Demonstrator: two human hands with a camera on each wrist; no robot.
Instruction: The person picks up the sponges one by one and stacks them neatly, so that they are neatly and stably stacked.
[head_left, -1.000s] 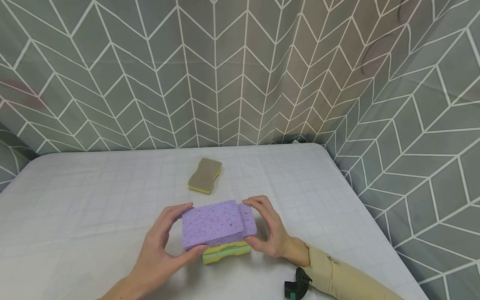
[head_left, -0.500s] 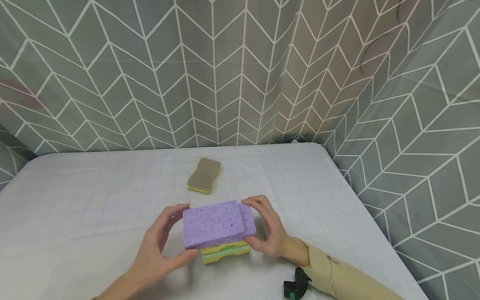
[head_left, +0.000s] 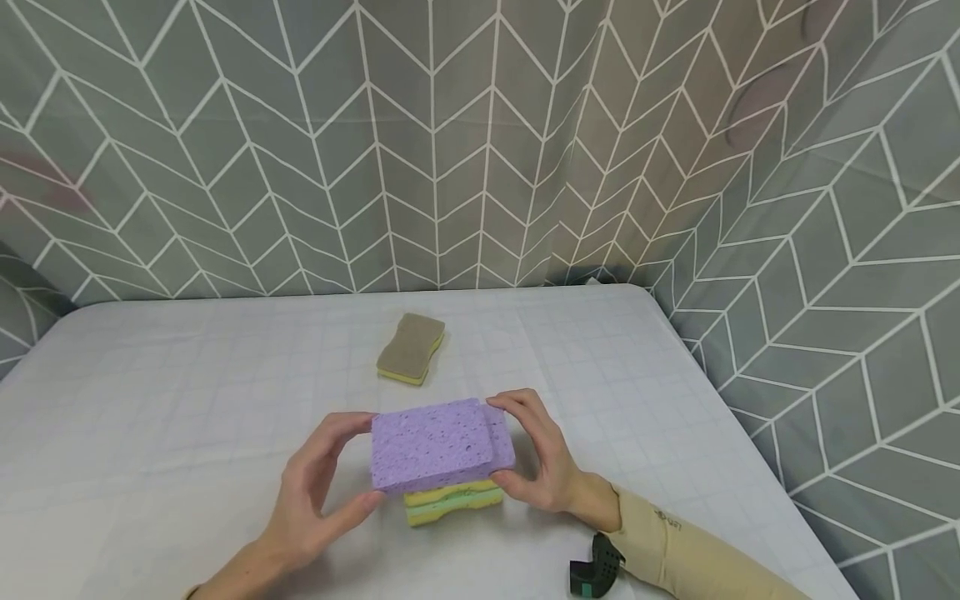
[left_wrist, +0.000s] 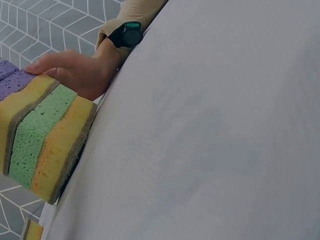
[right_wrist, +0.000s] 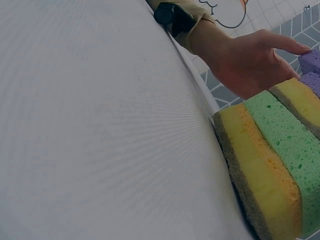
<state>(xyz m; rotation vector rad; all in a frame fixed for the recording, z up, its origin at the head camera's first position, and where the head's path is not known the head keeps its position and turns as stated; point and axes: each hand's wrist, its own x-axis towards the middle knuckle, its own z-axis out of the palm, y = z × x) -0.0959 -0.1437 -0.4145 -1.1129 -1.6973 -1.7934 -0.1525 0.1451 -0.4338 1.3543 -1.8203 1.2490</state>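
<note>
A stack of sponges stands on the table, two purple ones uppermost. In the head view the top purple sponge (head_left: 431, 442) sits shifted left over the lower purple sponge (head_left: 502, 437). Beneath are a green sponge (left_wrist: 37, 127) and yellow sponges (right_wrist: 255, 190) with grey scouring layers. My left hand (head_left: 307, 492) is spread at the top sponge's left end, fingertip and thumb tip right at its two corners. At the other end my right hand (head_left: 547, 467) pinches the lower purple sponge between forefinger and thumb.
Behind the stack, a yellow sponge (head_left: 411, 346) lies grey side up on the white-covered table (head_left: 187, 400). A patterned grey curtain (head_left: 427, 167) hangs along the back and right side. The right wrist carries a black device (head_left: 595, 568).
My left thumb and fingers have slid back left from around the top purple sponge to its corners. That sponge has shifted slightly right. My right hand stays in place.
</note>
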